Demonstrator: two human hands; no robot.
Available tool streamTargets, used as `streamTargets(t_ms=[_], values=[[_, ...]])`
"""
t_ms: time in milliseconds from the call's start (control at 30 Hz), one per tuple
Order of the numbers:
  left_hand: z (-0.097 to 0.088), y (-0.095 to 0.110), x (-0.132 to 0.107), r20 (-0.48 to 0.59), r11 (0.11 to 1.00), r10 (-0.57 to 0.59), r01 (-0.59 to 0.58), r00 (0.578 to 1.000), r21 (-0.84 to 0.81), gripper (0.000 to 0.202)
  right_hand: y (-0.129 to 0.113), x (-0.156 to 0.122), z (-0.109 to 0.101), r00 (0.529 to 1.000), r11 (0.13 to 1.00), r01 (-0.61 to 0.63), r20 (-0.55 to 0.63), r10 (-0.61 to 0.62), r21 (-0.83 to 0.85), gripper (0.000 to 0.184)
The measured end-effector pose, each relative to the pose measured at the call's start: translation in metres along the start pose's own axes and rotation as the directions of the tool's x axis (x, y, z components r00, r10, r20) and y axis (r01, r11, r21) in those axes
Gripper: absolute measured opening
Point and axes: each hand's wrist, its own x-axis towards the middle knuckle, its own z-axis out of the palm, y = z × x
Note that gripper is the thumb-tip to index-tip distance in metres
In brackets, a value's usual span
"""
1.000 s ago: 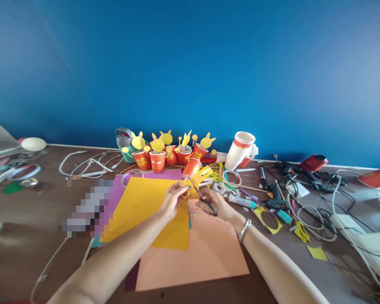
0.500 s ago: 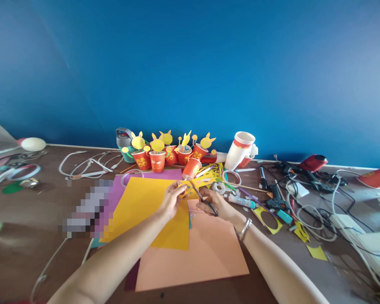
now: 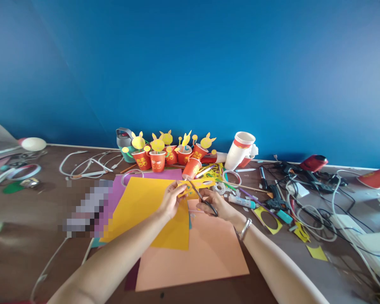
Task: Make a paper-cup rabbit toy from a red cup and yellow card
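Okay, from where I sit, the left hand (image 3: 171, 200) is pinched nearly shut, its thumb and fingers gripping one end of a yellow paper strip (image 3: 194, 185), which is held up above the sheets. The right hand (image 3: 215, 204) is curled closed through the handles of a pair of scissors (image 3: 206, 201), and their blades reach up to the strip's lower edge. I can't tell how far apart the blades stand. A metal bracelet (image 3: 245, 229) sits on the right wrist.

Beneath the hands, a peach paper sheet (image 3: 190, 261), an orange paper sheet (image 3: 139, 211) and a purple paper sheet (image 3: 152, 174) overlap. Just past the strip, a red paper cup (image 3: 191, 168) lies tilted, in front of a row of red cups (image 3: 157, 161) topped with yellow rabbit cutouts (image 3: 157, 144) and beside a water bottle (image 3: 123, 144). To the right I see a roll of tape (image 3: 220, 188), a glue tube (image 3: 240, 201), a yellow scrap (image 3: 267, 220) with an oval hole, a glue gun (image 3: 277, 198) and tangled cables (image 3: 313, 219). White cords (image 3: 88, 165) lie to the left, near a blurred patch (image 3: 88, 207) I can't make out. Everything sits on a brown table (image 3: 34, 202) against a blue wall (image 3: 190, 63).
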Motion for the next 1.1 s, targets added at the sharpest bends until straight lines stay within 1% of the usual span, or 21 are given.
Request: streamTargets(t_ms=[100, 200, 333, 433, 500, 600, 667, 800, 1000, 1100], values=[[-0.002, -0.001, 0.002, 0.000, 1.000, 0.008, -0.008, 1.000, 0.007, 0.028, 0.004, 0.000, -0.001, 1.000, 1.000, -0.015, -0.001, 0.015, -0.010, 0.025], [-0.004, -0.002, 0.004, 0.023, 1.000, 0.018, -0.018, 1.000, 0.000, 0.027, 0.010, 0.001, -0.002, 0.999, 0.999, -0.040, -0.016, 0.040, -0.020, 0.025], [-0.004, -0.002, 0.006, 0.048, 0.998, 0.043, -0.040, 0.998, -0.054, 0.028, 0.012, 0.002, -0.003, 0.998, 0.999, -0.046, -0.033, 0.046, -0.001, 0.025], [-0.002, -0.001, 0.003, 0.049, 0.988, 0.080, -0.073, 0.996, -0.138, 0.035, 0.009, 0.004, -0.001, 0.998, 0.996, -0.031, -0.050, 0.035, 0.080, 0.027], [0.000, -0.002, 0.000, 0.080, 0.986, 0.065, -0.051, 0.995, -0.157, 0.039, 0.008, 0.006, 0.002, 0.996, 0.986, -0.014, -0.090, 0.029, 0.165, 0.032], [0.003, -0.004, -0.005, 0.123, 0.998, -0.027, 0.034, 0.992, -0.054, 0.036, 0.010, 0.009, 0.007, 0.993, 0.969, 0.018, -0.121, 0.013, 0.247, 0.035], [0.005, -0.006, -0.008, 0.093, 0.998, -0.058, 0.056, 0.994, 0.021, 0.033, 0.013, 0.010, 0.011, 0.995, 0.968, 0.008, -0.098, 0.017, 0.250, 0.033], [0.005, -0.009, -0.008, 0.006, 0.999, -0.013, 0.013, 1.000, 0.046, 0.033, 0.018, 0.011, 0.014, 0.997, 0.977, -0.047, -0.048, 0.058, 0.209, 0.032], [-0.001, -0.010, -0.002, 0.058, 0.995, 0.016, -0.022, 0.998, 0.097, 0.034, 0.017, 0.011, 0.014, 0.996, 0.979, -0.061, -0.052, 0.072, 0.192, 0.031], [-0.002, -0.008, -0.002, 0.059, 0.995, 0.019, -0.025, 0.998, 0.096, 0.036, 0.013, 0.010, 0.013, 0.997, 0.987, -0.039, -0.055, 0.048, 0.159, 0.028]])
